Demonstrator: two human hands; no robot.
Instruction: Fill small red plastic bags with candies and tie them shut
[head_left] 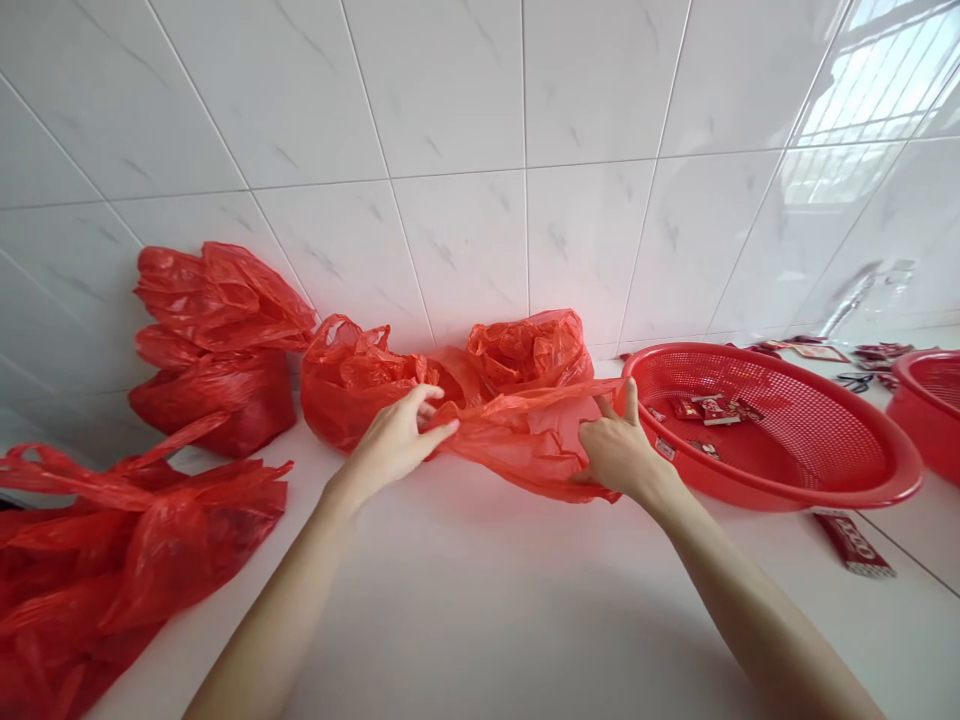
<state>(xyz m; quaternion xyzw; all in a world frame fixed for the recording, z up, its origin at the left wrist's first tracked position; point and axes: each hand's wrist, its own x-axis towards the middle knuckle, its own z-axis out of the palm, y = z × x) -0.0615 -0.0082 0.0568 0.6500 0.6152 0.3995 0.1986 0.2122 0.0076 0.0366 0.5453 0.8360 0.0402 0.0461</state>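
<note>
The left hand (394, 440) and right hand (615, 452) are pinching the red plastic bag (517, 440) just beside the red basket (840, 498), stretching it apart, an even gentle pull probably suiting thin film

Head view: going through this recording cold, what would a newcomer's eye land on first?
The red plastic bag stretched between the left hand and the right hand, mid-way along the white counter, draws the eye first. More crumpled red bags sit against the tiled wall and pile up at the left. A red mesh basket holding a few small packets stands just right of the hands.
</note>
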